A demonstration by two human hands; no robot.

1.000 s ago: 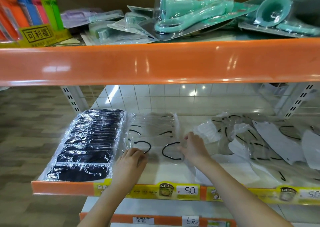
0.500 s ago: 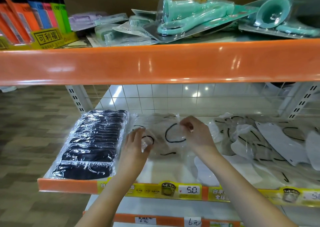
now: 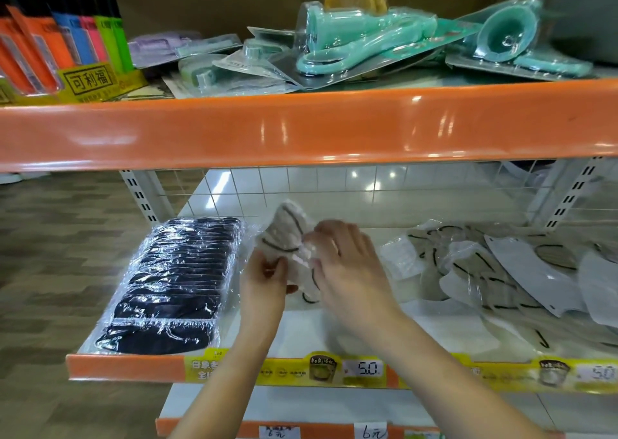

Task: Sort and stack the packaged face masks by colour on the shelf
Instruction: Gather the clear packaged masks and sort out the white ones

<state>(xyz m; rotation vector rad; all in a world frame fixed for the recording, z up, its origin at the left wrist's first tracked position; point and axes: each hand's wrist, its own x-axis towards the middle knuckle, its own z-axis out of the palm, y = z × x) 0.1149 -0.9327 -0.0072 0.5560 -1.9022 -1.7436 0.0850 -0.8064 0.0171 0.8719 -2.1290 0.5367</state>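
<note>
The bundle of white masks [image 3: 287, 237] is up off the shelf [image 3: 127, 366] now, tilted on end where a second ago it lay flat; the left hand [image 3: 264, 279] pinches its lower edge, the right hand [image 3: 347, 264] curls over its right side; the black stack [image 3: 174, 281] stays left of the fingers, the loose white pile [image 3: 521, 271] right of them.

I see two bare forearms — no sleeves, no gloves. Left hand [image 3: 267, 279], right hand [image 3: 347, 264] — no rings, no watch visible.
</note>
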